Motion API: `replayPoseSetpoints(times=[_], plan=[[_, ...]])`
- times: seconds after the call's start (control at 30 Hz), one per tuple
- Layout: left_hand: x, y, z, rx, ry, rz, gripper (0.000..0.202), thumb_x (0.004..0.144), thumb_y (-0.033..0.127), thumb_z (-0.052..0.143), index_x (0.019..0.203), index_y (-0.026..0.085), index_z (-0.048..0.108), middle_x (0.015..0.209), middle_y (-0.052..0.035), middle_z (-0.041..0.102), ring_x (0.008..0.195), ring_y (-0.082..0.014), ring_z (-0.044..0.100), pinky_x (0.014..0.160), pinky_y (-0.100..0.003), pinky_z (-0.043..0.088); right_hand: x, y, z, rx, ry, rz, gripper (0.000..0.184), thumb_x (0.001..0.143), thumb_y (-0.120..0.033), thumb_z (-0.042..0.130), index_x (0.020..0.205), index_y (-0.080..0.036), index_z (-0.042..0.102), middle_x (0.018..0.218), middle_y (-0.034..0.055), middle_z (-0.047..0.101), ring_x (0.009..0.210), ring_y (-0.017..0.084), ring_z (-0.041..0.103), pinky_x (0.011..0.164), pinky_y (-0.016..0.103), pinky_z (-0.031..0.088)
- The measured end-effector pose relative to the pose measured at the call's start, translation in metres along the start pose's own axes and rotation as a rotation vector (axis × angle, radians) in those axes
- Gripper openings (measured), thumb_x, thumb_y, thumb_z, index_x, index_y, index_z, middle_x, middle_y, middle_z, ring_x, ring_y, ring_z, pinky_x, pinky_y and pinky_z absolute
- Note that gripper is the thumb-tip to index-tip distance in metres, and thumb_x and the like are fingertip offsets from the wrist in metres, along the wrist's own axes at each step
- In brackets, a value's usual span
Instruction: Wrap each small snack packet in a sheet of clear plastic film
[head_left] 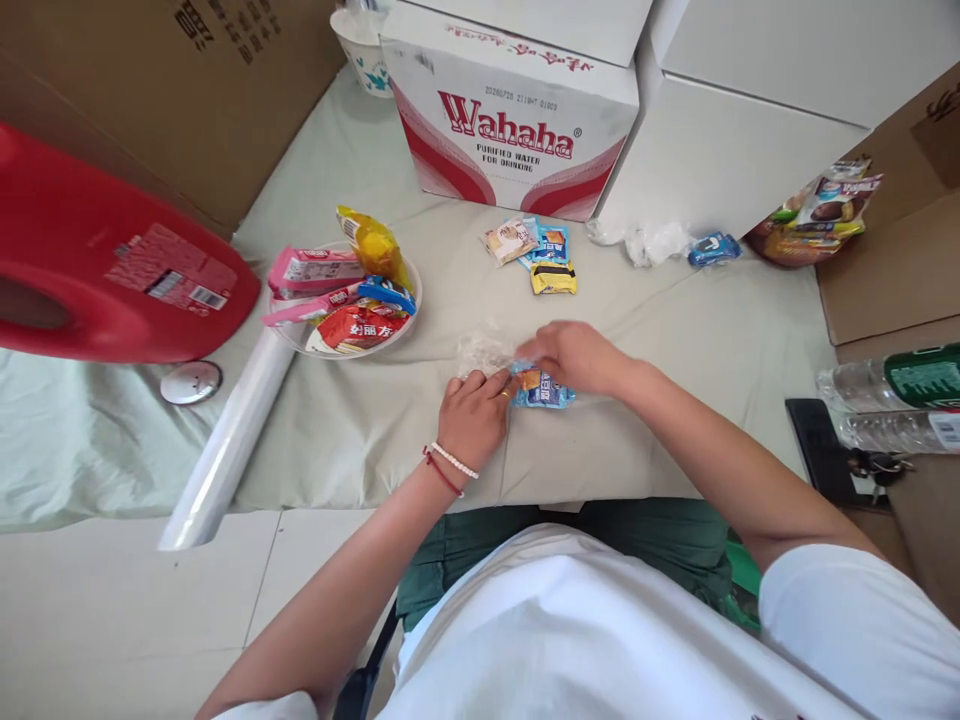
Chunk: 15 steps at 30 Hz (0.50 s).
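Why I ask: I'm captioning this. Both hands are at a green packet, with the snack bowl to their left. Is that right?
Not quite: the head view shows the packet is blue. The left hand and right hand are at it, with the snack bowl to their left.

The white carton wore red lettering and curved red bands.
Farthest in front of it, a packet was blue and orange; left, a jug was red and a cup white with teal motifs.
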<state>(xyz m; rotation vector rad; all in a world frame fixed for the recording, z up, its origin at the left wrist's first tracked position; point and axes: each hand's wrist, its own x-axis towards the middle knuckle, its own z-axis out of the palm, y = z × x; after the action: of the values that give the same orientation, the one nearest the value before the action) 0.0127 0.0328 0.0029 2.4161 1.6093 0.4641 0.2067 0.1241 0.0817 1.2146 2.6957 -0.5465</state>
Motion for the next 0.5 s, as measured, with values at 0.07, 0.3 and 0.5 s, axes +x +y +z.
replayPoseSetpoints(times=[0.07,0.3,0.5], plan=[[-0.003,-0.005,0.002,-0.067,0.000,-0.022,0.031,0.095,0.016,0.052,0.104,0.025,0.080,0.127,-0.0088,0.076,0.101,-0.0307,0.062,0.083,-0.050,0.045,-0.022,-0.016,0.014,-0.116,-0.067,-0.048,0.042,0.105,-0.023,0.050,0.143,-0.028,0.066,0.114,0.0109,0.070,0.101,0.026,0.063,0.073,0.031,0.042],[-0.006,-0.027,-0.004,-0.243,0.415,-0.631,0.033,0.097,0.036,0.049,0.117,0.019,0.069,0.137,-0.0183,0.064,0.134,-0.0365,0.053,0.115,-0.059,0.041,-0.052,-0.033,0.057,-0.267,0.038,-0.036,0.051,0.107,-0.017,0.039,0.154,-0.030,0.053,0.124,0.0150,0.058,0.108,0.028,0.053,0.078,0.033,0.043],[0.012,-0.001,-0.006,-0.229,0.285,-0.611,0.020,0.079,0.033,0.073,0.092,0.020,0.066,0.136,-0.0177,0.062,0.140,-0.0387,0.049,0.118,-0.058,0.040,-0.049,-0.033,0.059,-0.156,0.065,0.003,0.051,0.106,-0.016,0.041,0.154,-0.029,0.054,0.123,0.0145,0.058,0.110,0.029,0.052,0.086,0.036,0.045]])
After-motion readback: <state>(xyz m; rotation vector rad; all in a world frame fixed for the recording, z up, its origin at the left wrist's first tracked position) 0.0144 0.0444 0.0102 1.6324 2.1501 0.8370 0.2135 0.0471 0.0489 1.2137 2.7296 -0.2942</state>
